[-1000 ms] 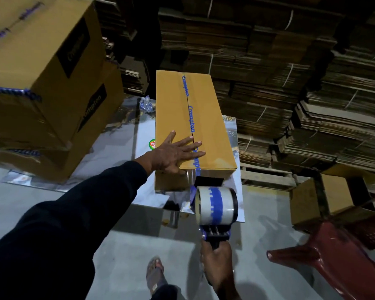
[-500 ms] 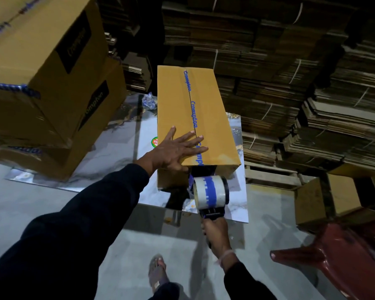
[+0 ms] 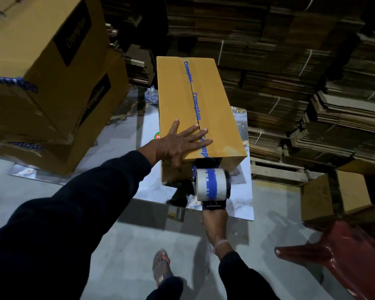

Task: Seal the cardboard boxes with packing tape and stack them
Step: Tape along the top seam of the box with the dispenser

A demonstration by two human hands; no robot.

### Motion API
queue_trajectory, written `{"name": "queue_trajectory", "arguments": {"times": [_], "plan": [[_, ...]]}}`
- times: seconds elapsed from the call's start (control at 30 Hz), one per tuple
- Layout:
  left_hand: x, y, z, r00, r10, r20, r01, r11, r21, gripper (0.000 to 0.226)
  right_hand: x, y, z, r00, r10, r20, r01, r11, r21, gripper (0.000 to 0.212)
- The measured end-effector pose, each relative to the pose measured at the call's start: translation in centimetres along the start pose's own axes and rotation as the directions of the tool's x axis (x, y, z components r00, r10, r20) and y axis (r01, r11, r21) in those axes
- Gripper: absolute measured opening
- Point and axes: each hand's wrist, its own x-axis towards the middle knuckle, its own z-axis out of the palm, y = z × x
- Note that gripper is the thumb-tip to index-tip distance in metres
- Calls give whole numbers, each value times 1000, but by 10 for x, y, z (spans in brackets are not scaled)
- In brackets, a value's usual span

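**Tape dispenser at near end of box, left hand pressing lid**

Long cardboard box [image 3: 195,109] lies flat on a glossy marble-pattern sheet [image 3: 243,204] on the concrete floor [image 3: 139,234], long axis running away from the camera. Clear tape with blue "Crompton" print [image 3: 193,100] runs along the centre seam of the top face.

Left hand [image 3: 180,144]: fingers straight and spread, palm flat on the near end of the box top, fingertips across the tape line. Grip released, pressing only, nothing held.

Right hand [image 3: 214,221]: grip clenched around the handle of the tape dispenser [image 3: 212,187]. Dispenser head sits against the near end face of the box, just below the top edge, where the tape wraps over. Roll is white with a blue printed band; whether the blade touches the cardboard is hidden.

Left of frame: two sealed boxes [image 3: 43,83] stacked one on the other, black "Crompton" labels on their sides, lower one resting on the same sheet. A crumpled wad of tape [image 3: 152,97] lies just beside the far left corner of the long box.

Right: a smaller box [image 3: 333,195] with dark strapping, touching or resting on a red plastic chair [image 3: 342,256]; can't tell which. Behind everything, tied bundles of flattened cardboard [image 3: 290,61] piled high. A sandalled foot [image 3: 161,265] shows at the bottom.
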Motion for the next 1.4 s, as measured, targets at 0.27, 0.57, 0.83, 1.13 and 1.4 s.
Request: {"name": "queue_trajectory", "arguments": {"times": [0.27,0.57,0.83,1.13,1.4], "plan": [[7,3,-6,997,-64,37,63,998,27,144,6,-32,-11,996,-51,-66,39,985,-169,23],[16,-1,-6,995,-77,65,74,996,42,141,20,-42,-16,997,-44,-70,27,973,-228,26],[29,-6,-14,981,-142,131,133,989,70,145,39,-60,-31,995,-82,-59,56,934,-352,27],[39,-12,-21,978,-167,125,158,984,77,144,74,-68,-42,987,-158,-20,129,866,-483,33],[40,-13,-21,982,-155,106,150,987,50,140,91,-60,-40,980,-201,-2,174,852,-494,28]]}}
